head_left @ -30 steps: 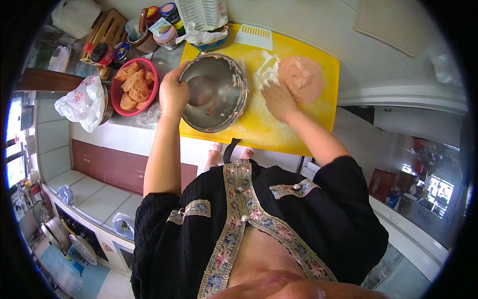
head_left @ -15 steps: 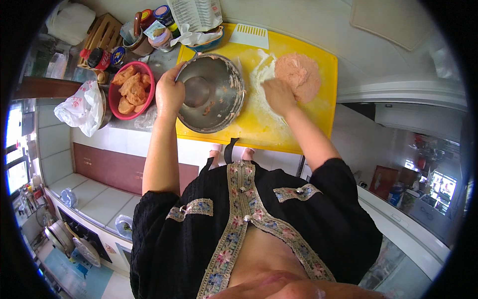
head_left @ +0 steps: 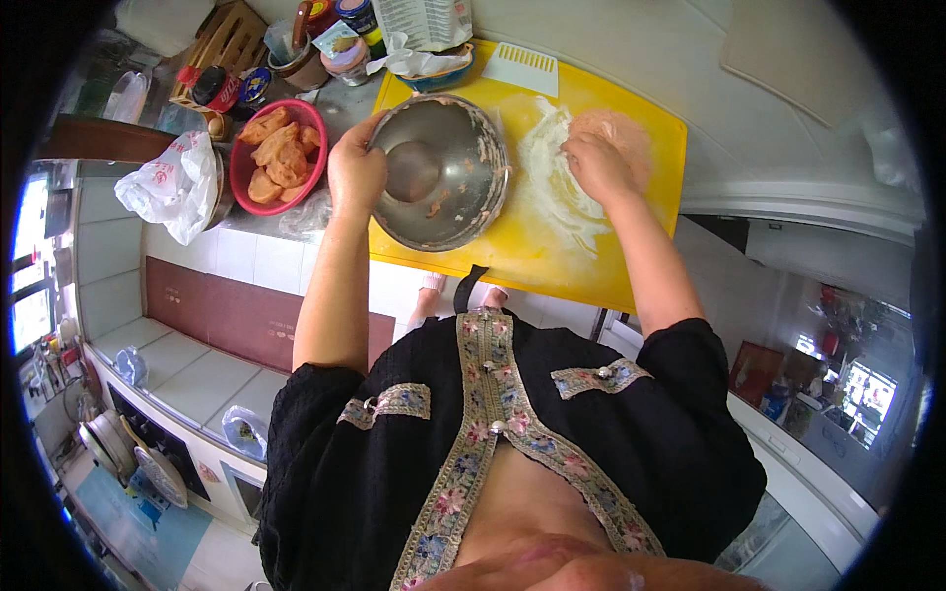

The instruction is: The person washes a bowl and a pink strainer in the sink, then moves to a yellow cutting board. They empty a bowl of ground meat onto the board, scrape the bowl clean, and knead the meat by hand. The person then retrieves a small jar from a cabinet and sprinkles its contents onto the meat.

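Note:
My left hand [head_left: 356, 165] is closed on the left rim of a steel mixing bowl [head_left: 414, 172], which stands on a yellow board [head_left: 611, 266]. Smears of pinkish dough cling to the bowl's inner wall. On the right side of the board, my right hand [head_left: 599, 165] has its fingers drawn together over white flour [head_left: 545, 163]. Whatever may be between those fingers is hidden. A flat mound of pale orange-pink dough [head_left: 623, 133] lies just beyond that hand, which partly covers it.
Left of the bowl is a pink-red basin [head_left: 271, 204] of orange pieces. Beside it sit a white plastic bag [head_left: 177, 187] and a dark bottle [head_left: 215, 91]. A white slotted scraper [head_left: 522, 69] lies at the board's far edge, near a blue dish [head_left: 434, 77].
My right hand has moved in front of the dough, and the flour is spread wider toward me. The view has shifted slightly; my left hand keeps its hold on the bowl.

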`<act>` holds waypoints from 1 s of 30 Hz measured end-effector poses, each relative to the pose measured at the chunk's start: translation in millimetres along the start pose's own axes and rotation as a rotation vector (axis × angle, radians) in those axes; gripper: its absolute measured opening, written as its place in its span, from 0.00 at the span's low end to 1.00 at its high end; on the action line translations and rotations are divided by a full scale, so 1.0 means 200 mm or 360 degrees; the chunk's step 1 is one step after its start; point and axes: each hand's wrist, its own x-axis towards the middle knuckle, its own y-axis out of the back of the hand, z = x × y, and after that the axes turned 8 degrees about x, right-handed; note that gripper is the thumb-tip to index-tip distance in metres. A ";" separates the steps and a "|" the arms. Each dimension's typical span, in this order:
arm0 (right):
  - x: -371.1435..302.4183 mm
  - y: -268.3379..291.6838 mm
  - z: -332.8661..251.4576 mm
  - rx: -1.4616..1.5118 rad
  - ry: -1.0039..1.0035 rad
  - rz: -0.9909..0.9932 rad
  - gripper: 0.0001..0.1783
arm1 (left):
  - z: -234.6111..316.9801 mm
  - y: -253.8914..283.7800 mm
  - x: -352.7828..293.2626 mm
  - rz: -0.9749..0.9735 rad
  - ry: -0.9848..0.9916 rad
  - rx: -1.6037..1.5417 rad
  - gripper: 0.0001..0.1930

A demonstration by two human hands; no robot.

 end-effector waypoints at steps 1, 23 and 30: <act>0.01 0.04 -0.03 0.0007 -0.0024 -0.0040 0.13 | 0.00 -0.01 0.01 0.0002 -0.0016 -0.0045 0.29; 0.32 -0.31 -0.34 -0.0217 0.0311 0.0140 0.11 | 0.18 -0.20 0.04 0.0356 -0.0658 0.0185 0.26; 0.11 -0.38 -0.47 -0.0326 0.0031 -0.0283 0.14 | 0.20 -0.20 0.01 0.0365 -0.0703 0.0234 0.25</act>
